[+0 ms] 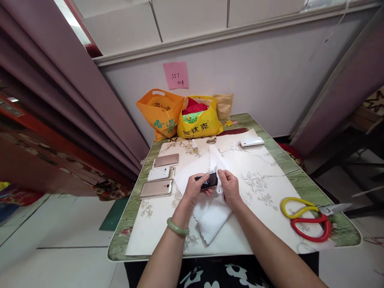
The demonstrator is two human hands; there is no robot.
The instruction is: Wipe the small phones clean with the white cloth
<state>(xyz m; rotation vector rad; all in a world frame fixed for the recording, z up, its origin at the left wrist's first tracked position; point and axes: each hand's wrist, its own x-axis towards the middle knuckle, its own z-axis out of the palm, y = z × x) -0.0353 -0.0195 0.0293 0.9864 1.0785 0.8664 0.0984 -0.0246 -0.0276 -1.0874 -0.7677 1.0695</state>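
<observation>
My left hand (195, 191) grips the left end of a small black phone (209, 181) held just above the table. My right hand (229, 186) is closed on a white cloth (213, 218) and presses it against the phone's right end. The cloth hangs down from my fingers and spreads on the pale flowered sheet (258, 184) that covers the table. A green bangle (177, 227) sits on my left wrist.
Three phones (160, 173) lie in a column left of my hands, and a white phone (252, 142) lies at the far right. Scissors with yellow and red handles (309, 218) rest near the right edge. Orange (160, 112) and yellow (199, 118) bags stand at the back by the wall.
</observation>
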